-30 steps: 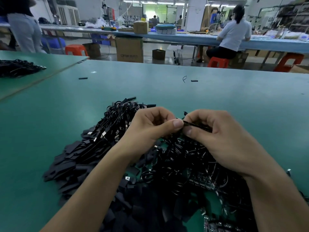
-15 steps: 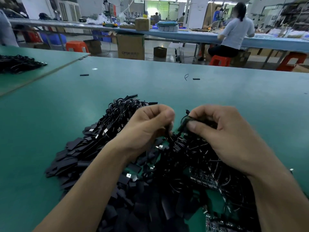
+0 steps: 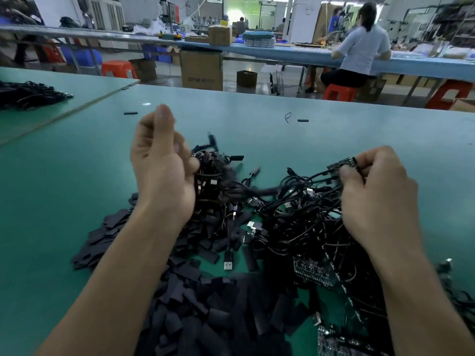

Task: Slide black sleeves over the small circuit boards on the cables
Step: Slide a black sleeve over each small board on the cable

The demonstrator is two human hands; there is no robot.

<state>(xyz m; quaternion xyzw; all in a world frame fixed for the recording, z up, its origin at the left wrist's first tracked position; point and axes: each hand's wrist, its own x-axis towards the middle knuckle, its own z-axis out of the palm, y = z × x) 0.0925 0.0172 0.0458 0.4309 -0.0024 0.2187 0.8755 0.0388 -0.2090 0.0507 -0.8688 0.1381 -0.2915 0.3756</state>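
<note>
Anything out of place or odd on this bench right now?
Only minor strays: a short black piece at far left, a second black piece and a curled wire scrap beside it lie alone on the green table, apart from the heap of sleeves and cables. Nothing looks damaged.

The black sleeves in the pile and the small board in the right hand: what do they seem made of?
Black sleeves: matte, flat, limp-looking strips without shine, probably soft plastic or rubber tubing. Circuit board, pinched by the right hand: stiff dark plate with tiny mounted parts, likely fibreglass laminate.
</note>
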